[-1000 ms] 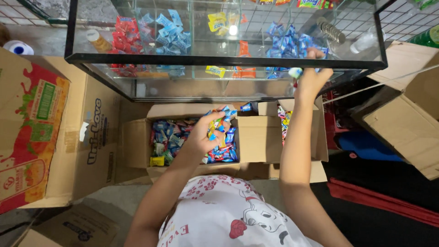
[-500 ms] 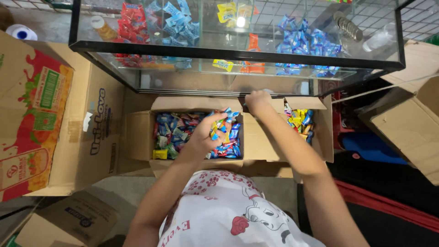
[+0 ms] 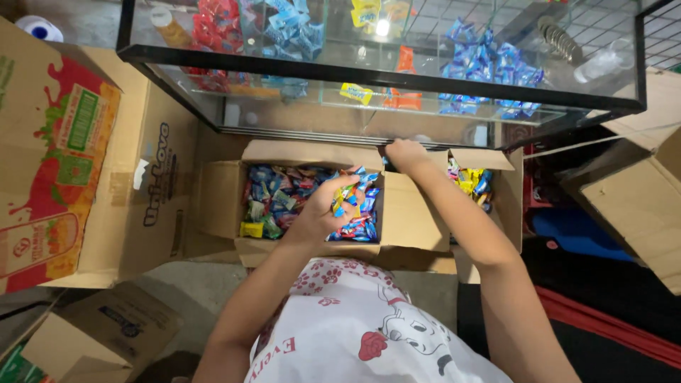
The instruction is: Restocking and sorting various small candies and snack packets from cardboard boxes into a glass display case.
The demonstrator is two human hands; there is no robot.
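Left hand: the left hand (image 3: 323,213), at centre frame, has its grip curled shut around a handful of wrapped candies (image 3: 345,197), fingers pressed on the wrappers.
Right hand: the right hand (image 3: 406,154), just above centre, rests at the far edge of the open cardboard box (image 3: 220,198), under the lower rim of the glass display case (image 3: 369,131); I cannot tell whether its grip is spread or pinching anything.
Where the candies are: the handful sits over the box's middle compartment, above the loose candy pile (image 3: 284,202); a smaller heap of yellow and blue candies (image 3: 469,181) lies in the right compartment.
Handling, as a judgement: each piece looks light and small, with a slick, crinkly wrapper; a full handful probably sheds pieces if loosened.
Where to hold: a cupped palm from below with fingers closed over the top seems safest; single pieces pinch best at the body, not the twisted ends.
Pointing and long axis: the pieces lie jumbled, with no shared direction; the bunch as a whole runs roughly from lower left to upper right of the frame.
Around: a printed carton (image 3: 50,163) stands at the left edge.
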